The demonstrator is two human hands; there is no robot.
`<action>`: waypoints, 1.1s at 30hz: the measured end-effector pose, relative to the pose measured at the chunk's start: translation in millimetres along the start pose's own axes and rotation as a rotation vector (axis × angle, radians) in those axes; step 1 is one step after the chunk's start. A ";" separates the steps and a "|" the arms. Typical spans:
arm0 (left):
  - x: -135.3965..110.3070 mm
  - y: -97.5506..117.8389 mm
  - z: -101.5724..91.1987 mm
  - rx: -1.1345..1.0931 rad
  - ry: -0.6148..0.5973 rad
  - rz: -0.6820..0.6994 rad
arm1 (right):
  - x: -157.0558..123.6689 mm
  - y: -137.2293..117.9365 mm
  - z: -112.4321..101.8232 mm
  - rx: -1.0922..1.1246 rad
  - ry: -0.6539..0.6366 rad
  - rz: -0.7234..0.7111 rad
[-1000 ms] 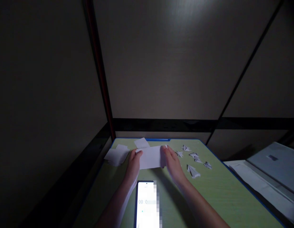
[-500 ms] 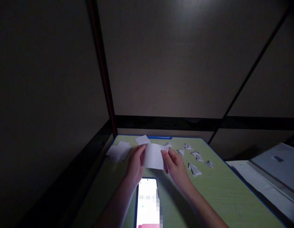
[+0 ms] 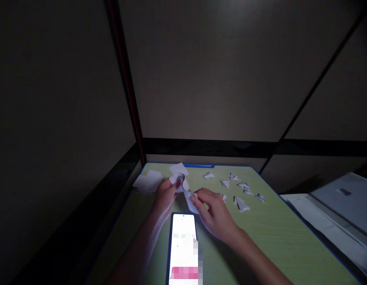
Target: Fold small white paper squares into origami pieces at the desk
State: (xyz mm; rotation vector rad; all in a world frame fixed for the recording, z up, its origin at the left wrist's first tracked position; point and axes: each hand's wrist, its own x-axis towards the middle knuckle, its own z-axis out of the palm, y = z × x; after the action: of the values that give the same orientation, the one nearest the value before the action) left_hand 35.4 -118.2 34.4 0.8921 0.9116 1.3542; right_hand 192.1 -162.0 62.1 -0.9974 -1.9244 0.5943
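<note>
Above the green table, my left hand (image 3: 165,196) pinches a small sheet of white paper (image 3: 190,202) near its curled upper left part. The paper's lower right end is gripped between the thumb and fingers of my right hand (image 3: 215,211). Between the hands it looks bent or twisted; whether it is in one piece I cannot tell. Just below stands a lit phone (image 3: 183,253) with timer digits on its screen. Behind my left hand lies a flat white paper square (image 3: 179,169), and a stack of similar squares (image 3: 148,182) is to its left.
Several crumpled or folded paper pieces (image 3: 241,204) are scattered on the right half of the green table (image 3: 278,241). A blue strip (image 3: 199,166) runs along its far edge. Beyond the right edge sits a grey, box-like object (image 3: 345,202). Dark panelled walls (image 3: 207,79) close off the back and left.
The paper was held nearly flat between both hands; now it is curled and bent. My right hand has turned and come slightly lower. The view has tilted a little.
</note>
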 end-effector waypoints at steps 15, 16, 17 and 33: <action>-19.4 9.0 2.2 0.339 0.130 0.070 | 20.2 39.7 -9.3 -0.198 0.319 0.182; -14.6 3.5 -1.1 0.342 0.175 0.066 | 18.0 34.1 -6.6 -0.219 0.303 0.155; -9.8 -1.0 -3.9 0.337 0.209 0.067 | 15.2 27.5 -2.7 -0.228 0.270 0.127; -33.0 7.2 5.8 0.464 0.008 0.159 | 13.6 41.0 4.8 -0.346 0.243 0.212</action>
State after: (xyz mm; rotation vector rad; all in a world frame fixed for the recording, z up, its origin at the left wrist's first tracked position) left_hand 37.6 -151.0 43.9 1.3359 1.2084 1.3006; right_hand 200.8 -127.7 36.8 -1.4357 -1.7483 0.2425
